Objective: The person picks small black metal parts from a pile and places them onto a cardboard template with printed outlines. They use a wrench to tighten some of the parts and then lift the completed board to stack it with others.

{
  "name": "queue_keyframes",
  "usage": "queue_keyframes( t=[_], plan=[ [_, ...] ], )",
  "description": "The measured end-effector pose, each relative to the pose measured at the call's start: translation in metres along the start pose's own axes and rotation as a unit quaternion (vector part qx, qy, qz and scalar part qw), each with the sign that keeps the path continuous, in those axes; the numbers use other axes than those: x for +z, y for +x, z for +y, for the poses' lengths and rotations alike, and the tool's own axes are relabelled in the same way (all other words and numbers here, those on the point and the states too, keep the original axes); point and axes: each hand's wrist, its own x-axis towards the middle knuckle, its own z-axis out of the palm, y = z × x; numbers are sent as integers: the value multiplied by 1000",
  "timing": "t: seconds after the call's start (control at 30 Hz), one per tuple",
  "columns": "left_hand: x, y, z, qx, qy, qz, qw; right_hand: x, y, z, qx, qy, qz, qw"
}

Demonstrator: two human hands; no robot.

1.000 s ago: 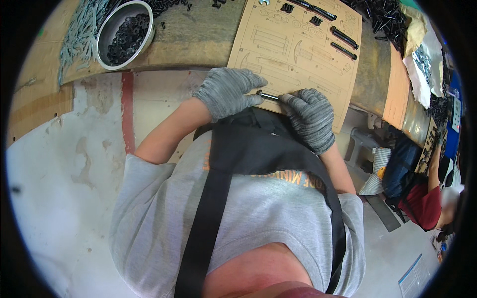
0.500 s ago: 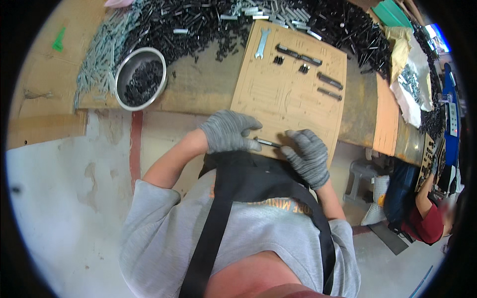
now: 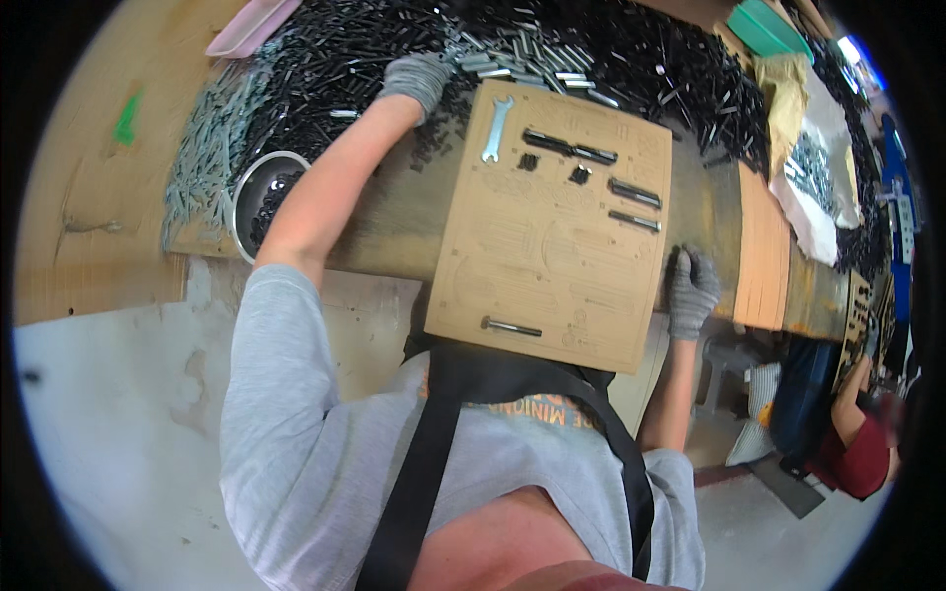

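Observation:
A tan board (image 3: 493,261) with printed outlines rests partly on the table, its near edge at my waist. My left hand (image 3: 417,81), in a grey knit glove, reaches into the heap at the silver cylindrical pieces (image 3: 493,72); its fingertips are hard to make out. Beside the board's right edge is my right hand (image 3: 694,291), also gloved, with fingers loosely bent and apart and nothing visible in them. On the board lie a silver open-ended wrench (image 3: 498,129), long black bars (image 3: 570,147), small black pieces (image 3: 580,174), shorter dark bars (image 3: 634,192) and a dark rod (image 3: 511,326).
A steel bowl (image 3: 242,207) of black parts stands left, partly behind my left forearm. Heaped black parts (image 3: 680,84) cover the table's back. Thin silver pieces (image 3: 202,172) lie far left. Cardboard (image 3: 764,256) lies at right; a co-worker (image 3: 849,453) sits beyond.
My left hand has gone from the board's near edge up to the far heap. My right hand has moved right, off the board. The dark rod, earlier between both hands, now lies on the board.

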Motion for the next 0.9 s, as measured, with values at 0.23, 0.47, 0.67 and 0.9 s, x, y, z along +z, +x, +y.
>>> queue_keyframes(
  t=[0.23,0.47,0.67,0.9],
  plan=[
    [-31,-25,-1,-1,-281,87,956,-2,1,-5,-36,-42,16,998],
    [-55,-132,149,207,-690,4,694,9,10,-11,107,261,-13,959],
    [-44,-155,172,226,-388,51,892,12,7,-12,135,249,-31,959],
    [-32,-153,187,233,-400,71,884,8,21,-44,88,249,-10,964]
  ],
)
